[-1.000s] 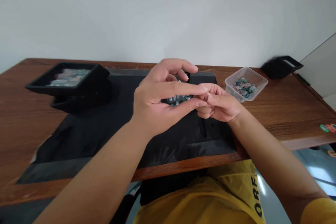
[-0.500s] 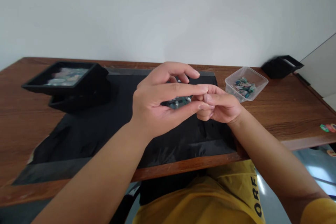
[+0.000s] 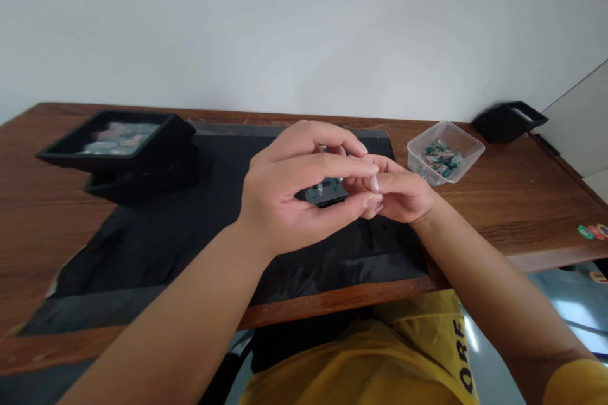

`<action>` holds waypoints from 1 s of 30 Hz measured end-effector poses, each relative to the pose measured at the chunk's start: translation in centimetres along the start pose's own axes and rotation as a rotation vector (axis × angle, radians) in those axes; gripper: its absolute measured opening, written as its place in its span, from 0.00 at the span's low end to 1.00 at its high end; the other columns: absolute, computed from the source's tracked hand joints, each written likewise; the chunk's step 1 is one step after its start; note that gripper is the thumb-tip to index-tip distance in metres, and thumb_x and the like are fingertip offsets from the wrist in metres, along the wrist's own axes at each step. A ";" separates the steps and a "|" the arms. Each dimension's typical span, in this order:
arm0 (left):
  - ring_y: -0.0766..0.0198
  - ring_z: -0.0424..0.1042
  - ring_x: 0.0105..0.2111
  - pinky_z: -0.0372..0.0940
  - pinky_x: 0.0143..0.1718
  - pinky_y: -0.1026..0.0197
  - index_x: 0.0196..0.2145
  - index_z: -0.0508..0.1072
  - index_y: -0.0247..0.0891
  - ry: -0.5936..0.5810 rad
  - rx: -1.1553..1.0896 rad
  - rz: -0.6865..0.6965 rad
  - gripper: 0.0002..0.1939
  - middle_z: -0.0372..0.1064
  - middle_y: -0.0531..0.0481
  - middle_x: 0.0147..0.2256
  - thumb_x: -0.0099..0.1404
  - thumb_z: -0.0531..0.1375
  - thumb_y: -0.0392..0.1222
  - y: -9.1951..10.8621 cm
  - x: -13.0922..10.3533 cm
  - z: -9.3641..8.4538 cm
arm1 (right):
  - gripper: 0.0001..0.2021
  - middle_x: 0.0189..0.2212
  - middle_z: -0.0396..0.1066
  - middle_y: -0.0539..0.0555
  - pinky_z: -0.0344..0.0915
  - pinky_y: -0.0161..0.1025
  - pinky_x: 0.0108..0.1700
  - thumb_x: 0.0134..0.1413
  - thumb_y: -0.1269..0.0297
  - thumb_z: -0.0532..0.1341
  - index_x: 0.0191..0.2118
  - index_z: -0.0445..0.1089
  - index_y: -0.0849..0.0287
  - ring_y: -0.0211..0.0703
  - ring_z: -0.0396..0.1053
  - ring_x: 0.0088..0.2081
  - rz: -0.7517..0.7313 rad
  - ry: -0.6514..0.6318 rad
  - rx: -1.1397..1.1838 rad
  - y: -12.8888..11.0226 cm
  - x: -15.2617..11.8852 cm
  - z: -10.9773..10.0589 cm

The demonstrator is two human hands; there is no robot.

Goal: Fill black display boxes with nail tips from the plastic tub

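Note:
My left hand (image 3: 289, 186) arches over the black mat, its thumb and fingertips meeting the fingers of my right hand (image 3: 396, 190). The right thumb presses against its curled fingers in a pinch. Whatever lies between the fingertips of both hands is too small or too hidden to make out. Through the gap under my left fingers shows part of a dark tray (image 3: 327, 195) holding small greenish and clear pieces; my left hand covers the rest.
The black mat (image 3: 190, 234) covers the middle of the wooden table (image 3: 494, 215). Stacked black bins (image 3: 142, 171) at left hold pale packets. A clear plastic tub (image 3: 468, 152) of small green and pinkish pieces stands right, a black holder (image 3: 510, 120) behind it. Colourful round stickers (image 3: 591, 231) mark the right edge.
My left index and middle fingers have bent down closer to the right hand, and the right fingers have shifted slightly. More of the dark tray shows beneath them.

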State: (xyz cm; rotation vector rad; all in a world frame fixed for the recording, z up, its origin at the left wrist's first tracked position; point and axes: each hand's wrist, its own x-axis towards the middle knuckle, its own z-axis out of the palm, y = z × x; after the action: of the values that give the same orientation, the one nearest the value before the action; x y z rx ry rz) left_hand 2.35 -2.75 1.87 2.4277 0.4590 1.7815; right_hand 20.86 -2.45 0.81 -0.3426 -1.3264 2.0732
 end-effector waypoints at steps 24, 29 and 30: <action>0.66 0.66 0.20 0.64 0.24 0.59 0.46 0.84 0.57 -0.092 0.190 -0.019 0.10 0.71 0.59 0.23 0.67 0.71 0.43 -1.8 -0.2 -2.5 | 0.14 0.19 0.50 0.38 0.37 0.31 0.21 0.62 0.55 0.67 0.33 0.66 0.57 0.29 0.38 0.19 0.098 0.625 -0.026 -2.9 0.0 -1.1; 0.65 0.66 0.19 0.64 0.22 0.60 0.48 0.84 0.59 -0.117 0.133 -0.020 0.14 0.71 0.58 0.23 0.66 0.70 0.42 -1.8 -0.1 -2.1 | 0.17 0.19 0.51 0.39 0.38 0.30 0.21 0.64 0.49 0.66 0.34 0.67 0.57 0.29 0.39 0.19 0.147 0.470 -0.093 -2.6 0.0 -0.6; 0.65 0.66 0.19 0.64 0.23 0.60 0.48 0.84 0.59 -0.120 0.130 -0.025 0.14 0.71 0.58 0.23 0.66 0.70 0.43 -1.8 -0.1 -2.1 | 0.19 0.19 0.51 0.39 0.39 0.30 0.21 0.65 0.46 0.65 0.33 0.66 0.57 0.29 0.39 0.19 0.146 0.432 -0.103 -2.6 -0.1 -0.5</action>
State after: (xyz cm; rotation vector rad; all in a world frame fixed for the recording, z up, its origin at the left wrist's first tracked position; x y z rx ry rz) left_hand -0.01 -1.33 1.96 2.5848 0.6079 1.6330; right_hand 22.17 -1.39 2.81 -0.9001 -1.1700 1.9036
